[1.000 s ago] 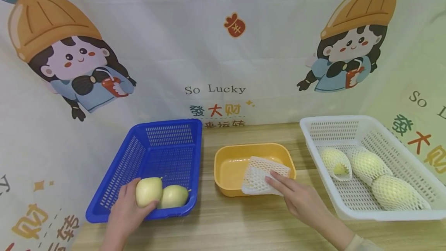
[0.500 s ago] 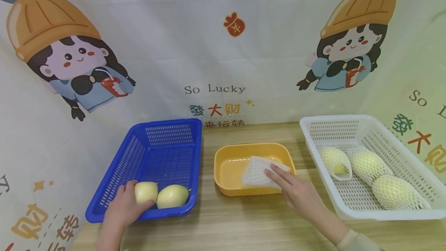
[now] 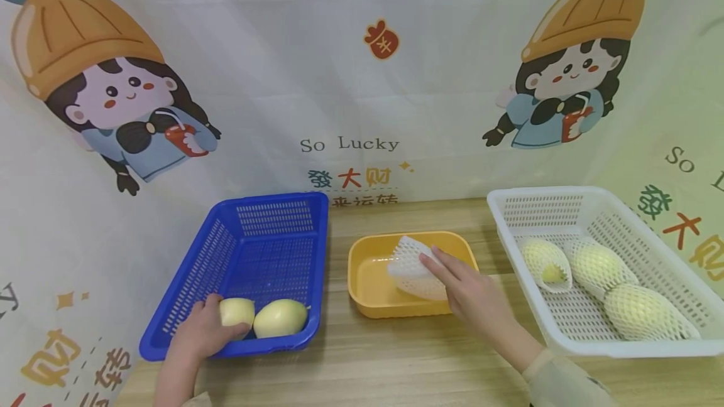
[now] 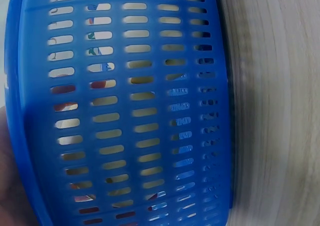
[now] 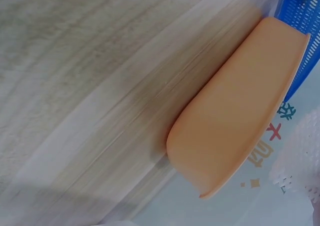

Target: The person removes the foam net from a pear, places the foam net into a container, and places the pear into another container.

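Note:
In the head view my left hand (image 3: 198, 331) reaches over the near wall of the blue basket (image 3: 148, 344). Its fingers and thumb grip a pale yellow pear (image 3: 236, 313) lying at the near end. A second pear (image 3: 281, 319) lies right beside it. My right hand (image 3: 477, 300) pinches a white foam net sleeve (image 3: 408, 257) over the yellow plastic bin (image 3: 362, 297). More white netting (image 3: 423, 287) shows in the bin below it. The left wrist view is mostly the perforated basket wall (image 4: 120, 106). At the right wrist view's edge, part of the foam net (image 5: 300, 158) appears.
To the right stands a white basket (image 3: 526, 306) with several pears in foam nets (image 3: 602, 269). All containers sit on a wood-grain table (image 3: 367, 363). A printed cloth (image 3: 351, 80) hangs close behind them.
My left hand has lowered the pear into the basket, and it now lies beside the other one. The right hand has lifted one foam net and tilted it up from the bin.

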The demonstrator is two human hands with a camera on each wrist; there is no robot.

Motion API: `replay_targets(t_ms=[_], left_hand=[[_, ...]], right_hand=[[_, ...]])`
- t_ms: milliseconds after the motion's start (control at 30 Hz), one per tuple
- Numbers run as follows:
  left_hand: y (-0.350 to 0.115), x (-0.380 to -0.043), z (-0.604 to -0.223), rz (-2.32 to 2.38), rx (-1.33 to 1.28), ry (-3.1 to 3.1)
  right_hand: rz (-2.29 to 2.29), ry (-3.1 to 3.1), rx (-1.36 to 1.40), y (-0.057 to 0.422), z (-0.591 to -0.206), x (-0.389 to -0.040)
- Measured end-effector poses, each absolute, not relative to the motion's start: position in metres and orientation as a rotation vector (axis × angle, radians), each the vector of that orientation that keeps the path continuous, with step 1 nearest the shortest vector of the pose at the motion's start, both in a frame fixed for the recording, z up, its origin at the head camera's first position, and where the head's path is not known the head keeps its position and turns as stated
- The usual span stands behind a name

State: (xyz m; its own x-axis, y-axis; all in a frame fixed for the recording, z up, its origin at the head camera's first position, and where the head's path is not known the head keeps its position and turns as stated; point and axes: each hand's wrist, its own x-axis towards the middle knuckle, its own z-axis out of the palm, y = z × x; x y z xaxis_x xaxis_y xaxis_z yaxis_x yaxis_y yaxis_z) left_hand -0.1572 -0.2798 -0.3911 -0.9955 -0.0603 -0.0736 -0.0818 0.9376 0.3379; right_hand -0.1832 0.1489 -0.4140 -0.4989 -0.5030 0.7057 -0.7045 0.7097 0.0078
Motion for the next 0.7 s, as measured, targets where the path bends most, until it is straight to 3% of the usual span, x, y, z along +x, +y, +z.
replay_targets(t_ms=[700], left_hand=[[-0.286,-0.164,-0.396,0.536,-0.104,2.975]], right_hand=[[0.297,-2.16,0.905,0.127,-0.426,-0.215]])
